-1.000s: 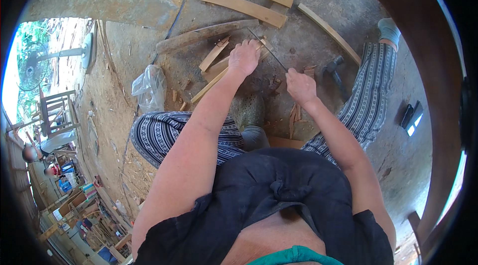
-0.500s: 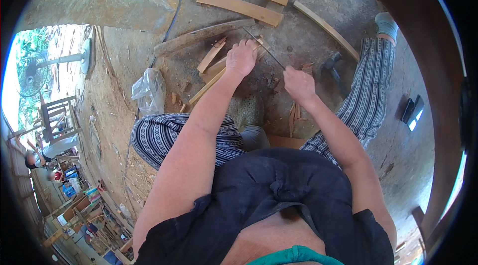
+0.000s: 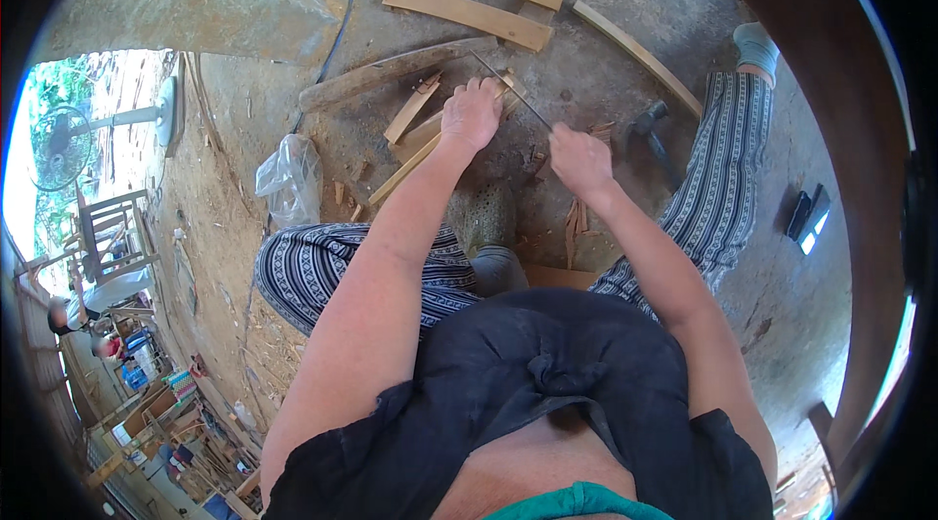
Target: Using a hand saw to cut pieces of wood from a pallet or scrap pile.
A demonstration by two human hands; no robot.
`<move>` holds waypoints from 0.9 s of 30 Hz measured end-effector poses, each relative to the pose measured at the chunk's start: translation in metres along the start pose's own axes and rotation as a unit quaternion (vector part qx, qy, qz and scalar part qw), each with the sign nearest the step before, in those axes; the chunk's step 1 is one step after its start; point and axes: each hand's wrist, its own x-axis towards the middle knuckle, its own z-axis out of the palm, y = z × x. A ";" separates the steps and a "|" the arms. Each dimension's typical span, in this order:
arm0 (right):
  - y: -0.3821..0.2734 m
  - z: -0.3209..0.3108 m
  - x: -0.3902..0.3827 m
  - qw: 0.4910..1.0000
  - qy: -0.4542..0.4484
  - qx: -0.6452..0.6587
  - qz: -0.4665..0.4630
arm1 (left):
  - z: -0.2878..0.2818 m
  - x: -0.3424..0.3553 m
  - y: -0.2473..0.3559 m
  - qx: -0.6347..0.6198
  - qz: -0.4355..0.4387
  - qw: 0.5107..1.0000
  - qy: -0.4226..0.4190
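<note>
My left hand (image 3: 472, 115) is closed over a pale wooden strip (image 3: 403, 176), pressing it down near its far end. Gripped in my right hand (image 3: 581, 160) is the near end of a long, thin, dark file (image 3: 531, 108). The file slants away to the left and crosses the strip's far end, just beyond my left fingers. Part of the strip is hidden under my left hand. A short piece of wood (image 3: 413, 109) lies left of that hand. Beside my right hand, a hammer (image 3: 649, 134) rests on the floor.
A slatted wooden frame (image 3: 474, 14) lies at the far side, with a long batten (image 3: 640, 61) to its right. A rough wooden beam (image 3: 391, 73) lies beyond my left hand. A clear plastic bag (image 3: 291, 180) and a standing fan (image 3: 103, 124) are at left.
My right hand and the file have slid slightly away and to the left across the strip. My left hand keeps its place on the wood.
</note>
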 end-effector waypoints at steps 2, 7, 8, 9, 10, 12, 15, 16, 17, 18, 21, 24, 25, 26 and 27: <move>-0.011 0.006 0.027 1.000 -0.005 -0.006 -0.008 | -0.002 0.000 0.000 0.008 0.003 1.000 0.005; -0.007 0.009 0.021 1.000 -0.002 -0.011 -0.020 | -0.003 -0.001 -0.001 -0.001 0.003 1.000 0.002; -0.001 0.006 0.008 1.000 -0.016 -0.012 -0.011 | -0.002 -0.001 -0.001 -0.006 0.002 1.000 0.000; 0.004 0.004 -0.003 1.000 -0.023 -0.006 -0.015 | -0.002 -0.001 -0.001 -0.005 0.002 1.000 0.000; 0.006 0.002 -0.010 0.999 -0.033 -0.014 -0.003 | -0.002 -0.001 -0.001 -0.002 0.002 1.000 0.006; 0.006 -0.001 -0.011 0.998 -0.045 -0.044 -0.021 | -0.001 -0.001 -0.001 -0.006 0.000 1.000 -0.003; -0.007 0.001 0.017 0.999 -0.006 -0.015 -0.042 | -0.001 0.000 0.000 -0.005 0.004 1.000 0.005; -0.011 0.003 0.026 0.999 -0.004 -0.012 -0.043 | -0.002 -0.001 -0.001 -0.005 0.002 1.000 0.003; -0.014 0.004 0.033 0.999 -0.001 -0.010 -0.033 | -0.003 0.000 -0.001 -0.004 0.009 1.000 0.014; -0.014 0.006 0.036 1.000 0.000 -0.003 -0.024 | -0.003 0.000 -0.001 -0.005 0.006 1.000 0.014; -0.005 0.007 0.020 1.000 -0.008 -0.009 -0.022 | -0.001 0.001 -0.001 -0.011 -0.003 1.000 0.005; 0.008 0.004 -0.011 0.998 -0.048 -0.033 -0.008 | 0.001 0.000 -0.002 -0.009 -0.005 1.000 -0.001; 0.010 0.005 -0.015 0.999 -0.044 -0.029 -0.011 | 0.001 0.000 -0.002 -0.002 -0.002 1.000 0.005; 0.009 0.005 -0.015 0.999 -0.034 -0.022 0.003 | 0.001 0.000 -0.002 -0.005 0.000 1.000 0.002; 0.008 0.006 -0.011 1.000 -0.013 -0.005 0.004 | 0.001 0.001 -0.002 -0.014 -0.011 1.000 0.001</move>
